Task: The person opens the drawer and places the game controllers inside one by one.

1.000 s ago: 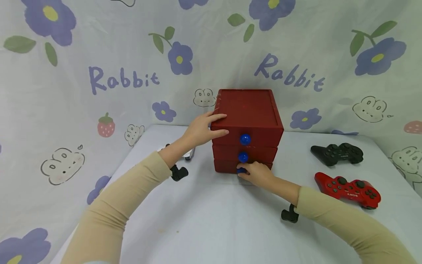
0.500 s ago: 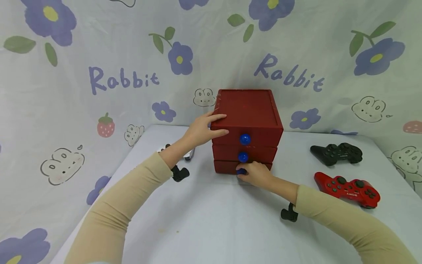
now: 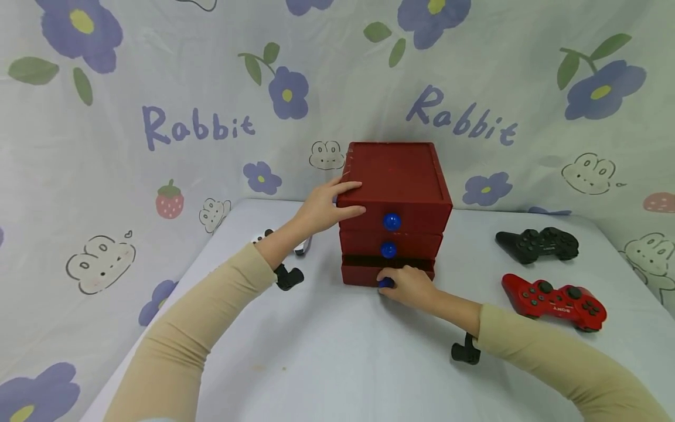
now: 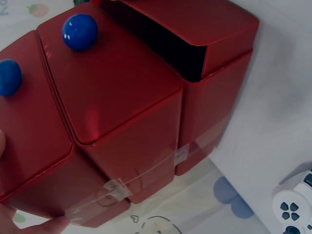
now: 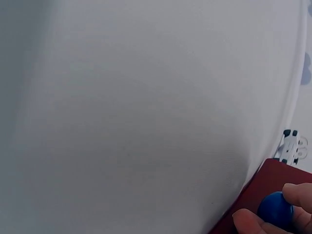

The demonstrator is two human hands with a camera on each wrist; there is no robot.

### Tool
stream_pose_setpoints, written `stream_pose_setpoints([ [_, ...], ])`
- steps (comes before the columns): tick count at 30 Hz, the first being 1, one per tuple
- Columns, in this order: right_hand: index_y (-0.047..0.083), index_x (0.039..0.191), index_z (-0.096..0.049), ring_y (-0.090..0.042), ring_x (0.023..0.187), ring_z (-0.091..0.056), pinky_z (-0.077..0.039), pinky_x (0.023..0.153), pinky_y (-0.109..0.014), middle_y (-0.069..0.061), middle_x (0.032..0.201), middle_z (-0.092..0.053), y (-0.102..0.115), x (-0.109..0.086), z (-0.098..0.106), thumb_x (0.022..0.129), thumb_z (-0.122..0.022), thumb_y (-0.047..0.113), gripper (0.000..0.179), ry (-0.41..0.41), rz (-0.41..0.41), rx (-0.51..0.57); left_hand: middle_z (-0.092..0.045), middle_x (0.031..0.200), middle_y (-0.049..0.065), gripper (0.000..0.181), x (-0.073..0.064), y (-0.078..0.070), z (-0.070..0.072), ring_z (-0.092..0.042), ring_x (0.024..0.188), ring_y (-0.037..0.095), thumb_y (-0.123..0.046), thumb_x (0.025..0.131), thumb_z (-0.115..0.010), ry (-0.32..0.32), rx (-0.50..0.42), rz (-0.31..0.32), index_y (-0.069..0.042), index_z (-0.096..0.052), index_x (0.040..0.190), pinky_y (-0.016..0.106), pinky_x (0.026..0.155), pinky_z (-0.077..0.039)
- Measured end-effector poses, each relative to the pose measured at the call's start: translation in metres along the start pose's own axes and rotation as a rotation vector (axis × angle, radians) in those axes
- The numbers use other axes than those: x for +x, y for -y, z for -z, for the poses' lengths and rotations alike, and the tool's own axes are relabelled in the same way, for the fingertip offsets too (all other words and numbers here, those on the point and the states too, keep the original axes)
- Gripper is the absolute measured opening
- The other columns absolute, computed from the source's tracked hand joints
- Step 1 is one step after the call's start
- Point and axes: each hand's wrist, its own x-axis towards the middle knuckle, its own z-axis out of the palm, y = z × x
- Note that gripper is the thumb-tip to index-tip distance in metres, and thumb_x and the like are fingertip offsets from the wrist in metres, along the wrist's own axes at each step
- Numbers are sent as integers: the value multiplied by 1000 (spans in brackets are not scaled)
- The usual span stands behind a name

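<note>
Right hand (image 3: 408, 288) pinches the blue knob (image 5: 274, 209) of the part-open bottom drawer (image 3: 360, 275) between its fingers; left hand (image 3: 320, 206), fingers spread, rests on the red cabinet (image 3: 394, 170) (bracing it on the bench (image 3: 316, 357), I'd guess).

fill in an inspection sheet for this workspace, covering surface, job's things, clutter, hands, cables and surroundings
Surface: white tabletop, with small brownish marks towards the front.
Job's things: dark red three-drawer cabinet, one round blue knob per drawer; bottom drawer partly open, upper two closed.
Clutter: black game controller and red game controller on the right; white game controller on the left.
Hands: left hand rests on the cabinet's top left edge; right hand pinches the bottom knob.
Cables: nothing seen.
Surroundings: white backdrop printed with purple flowers, rabbits and "Rabbit" lettering.
</note>
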Motion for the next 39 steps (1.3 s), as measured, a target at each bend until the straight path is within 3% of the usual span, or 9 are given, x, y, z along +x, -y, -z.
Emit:
stream_pose_setpoints([
  [10, 14, 92, -60, -1, 43, -38, -34, 41, -13, 11, 51, -47, 6, -7, 4, 71, -64, 25, 24, 46, 2, 29, -31, 130, -1, 56, -1, 0, -1, -34, 110, 16, -48, 72, -55, -31, -5, -19, -30, -40, 123, 34, 83, -38],
  [28, 12, 93, -58, 0, 43, -38, -35, 41, -13, 12, 50, -43, 16, -23, 5, 72, -63, 20, 23, 63, 41, 94, -31, 130, -1, 55, 0, -2, -3, -36, 108, 17, -45, 73, -56, -5, -44, -9, -28, -39, 123, 33, 80, -40],
  [39, 15, 97, -56, 0, 44, -38, -35, 41, -14, 14, 50, -42, 22, -31, 3, 74, -61, 20, 25, 108, 9, 93, -30, 130, -1, 55, -1, 0, -3, -38, 107, 17, -44, 74, -56, 7, -68, -3, -28, -38, 124, 33, 80, -41],
])
